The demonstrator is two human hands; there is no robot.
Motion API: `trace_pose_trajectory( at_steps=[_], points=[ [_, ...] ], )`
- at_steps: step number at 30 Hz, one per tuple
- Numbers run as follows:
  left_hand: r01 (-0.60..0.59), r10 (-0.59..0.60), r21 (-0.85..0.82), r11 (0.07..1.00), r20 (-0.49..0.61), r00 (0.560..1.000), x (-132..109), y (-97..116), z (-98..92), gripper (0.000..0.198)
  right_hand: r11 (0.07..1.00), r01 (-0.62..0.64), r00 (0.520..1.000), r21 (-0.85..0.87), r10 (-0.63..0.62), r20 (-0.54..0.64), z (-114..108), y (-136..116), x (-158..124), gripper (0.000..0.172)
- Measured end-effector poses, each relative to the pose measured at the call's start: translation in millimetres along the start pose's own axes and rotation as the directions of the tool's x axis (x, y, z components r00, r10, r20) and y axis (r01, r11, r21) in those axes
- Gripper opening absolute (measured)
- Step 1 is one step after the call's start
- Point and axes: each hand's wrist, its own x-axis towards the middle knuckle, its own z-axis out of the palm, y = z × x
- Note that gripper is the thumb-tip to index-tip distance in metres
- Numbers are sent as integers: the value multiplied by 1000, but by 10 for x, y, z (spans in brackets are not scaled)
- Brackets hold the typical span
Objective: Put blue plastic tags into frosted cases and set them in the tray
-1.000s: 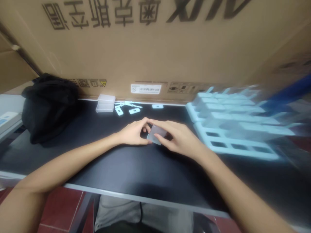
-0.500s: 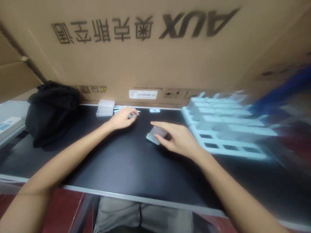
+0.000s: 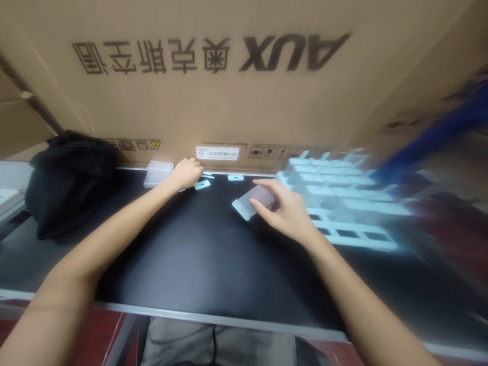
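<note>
My right hand (image 3: 285,206) grips a translucent plastic box (image 3: 256,195) by its sides, thumb below and fingers above. A pale-blue plate (image 3: 242,209) caps the box's lower left end, tilted over the black tabletop. My left hand (image 3: 187,173) is at the back of the table, fingers curled down over pale-blue sticks (image 3: 208,176). Whatever its fingertips hold is hidden. Just right of it lies a small slotted pale-blue plate (image 3: 202,185), and farther right a second slotted plate (image 3: 235,178). Clear plastic boxes (image 3: 158,168) stand left of my left hand.
A pale-blue rack (image 3: 375,243) on the right carries rows of boxes (image 3: 375,208) with sticks poking out, blurred. A black cloth bundle (image 3: 70,183) sits at left. A large cardboard carton (image 3: 160,107) rises behind the table (image 3: 198,274). Something blue (image 3: 438,129) slants at far right.
My left hand has moved slightly up and left over the sticks, its fingers curling inward, uncovering a slotted plate. My right hand has tilted the box, showing more of its side.
</note>
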Motion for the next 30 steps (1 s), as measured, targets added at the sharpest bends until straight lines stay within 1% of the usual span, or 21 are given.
trace_pose_trajectory(
  at_steps=[3, 7, 9, 11, 13, 15, 17, 19, 21, 24, 26, 30],
  points=[
    [-38, 38, -5, 999, -17, 999, 17, -32, 10, 27, 1000, -6, 999, 1, 6, -50, -6, 35, 24, 38],
    [-94, 91, -42, 995, -76, 993, 32, -54, -12, 26, 998, -43, 992, 39, 47, -114, 11, 63, 45, 36],
    [-134, 126, -70, 988, -109, 986, 12, -26, -50, 27, 994, -70, 983, 90, 84, -161, 16, 83, 53, 36],
    [-199, 176, -140, 970, -164, 971, -43, 50, -111, 28, 983, -95, 969, 157, 128, -212, 16, 109, 59, 38],
    [-300, 230, -285, 910, -255, 939, -131, 174, -189, 28, 962, -115, 954, 247, 176, -243, 13, 135, 63, 40],
    [-407, 261, -437, 802, -356, 897, -228, 322, -275, 27, 929, -123, 946, 350, 217, -243, 11, 150, 65, 42],
    [-477, 270, -521, 708, -424, 864, -309, 465, -355, 26, 894, -120, 944, 432, 237, -230, 14, 145, 68, 45],
    [-513, 259, -560, 651, -471, 843, -356, 577, -417, 25, 878, -111, 945, 465, 238, -223, 23, 120, 72, 46],
    [-527, 220, -591, 611, -512, 830, -373, 653, -458, 24, 876, -90, 948, 474, 221, -228, 35, 89, 77, 45],
    [-517, 136, -625, 584, -553, 822, -368, 697, -490, 23, 871, -61, 949, 487, 202, -242, 41, 59, 81, 44],
    [-495, 82, -653, 573, -556, 827, -362, 684, -499, 23, 861, -61, 945, 505, 213, -249, 27, 60, 80, 44],
    [-413, -16, -728, 547, -502, 865, -365, 605, -507, 24, 836, -58, 924, 546, 252, -287, -22, 88, 76, 45]
  ],
)
